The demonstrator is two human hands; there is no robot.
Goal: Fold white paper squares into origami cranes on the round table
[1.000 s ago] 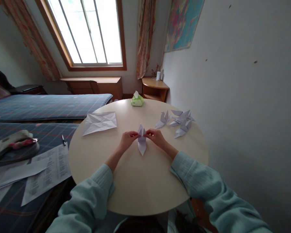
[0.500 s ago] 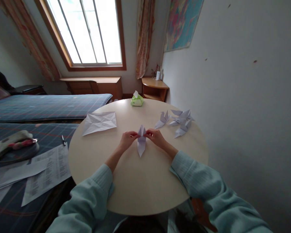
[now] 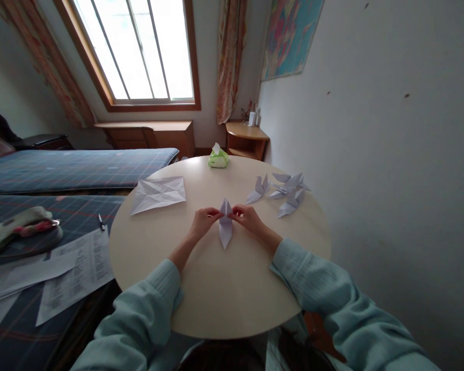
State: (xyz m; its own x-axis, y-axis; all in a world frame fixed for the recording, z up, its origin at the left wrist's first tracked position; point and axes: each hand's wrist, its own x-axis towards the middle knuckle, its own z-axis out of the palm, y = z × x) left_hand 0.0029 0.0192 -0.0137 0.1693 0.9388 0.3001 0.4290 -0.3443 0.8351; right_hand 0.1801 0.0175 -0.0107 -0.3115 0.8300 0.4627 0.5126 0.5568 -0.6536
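Observation:
A partly folded white origami paper (image 3: 225,232) is held over the middle of the round table, one point toward me and its upper tip away. My left hand (image 3: 205,221) pinches its left edge between thumb and fingers. On the opposite edge, my right hand (image 3: 247,217) has the same kind of pinch. Right of my hands stands a folded paper crane (image 3: 258,190), with several more paper cranes (image 3: 292,193) clustered beyond it. To the left lies a creased, unfolded sheet of paper (image 3: 160,193).
A green tissue pack (image 3: 218,158) sits at the far edge of the cream round table (image 3: 232,288). Beds with plaid covers (image 3: 73,167) stand at left, holding printed sheets (image 3: 77,273), a pen (image 3: 101,222) and a bag-like item. A white wall (image 3: 382,180) borders the right.
The two upper points of the folded paper, apart before, now appear together as one tip. Both hands keep their pinch in nearly the same place.

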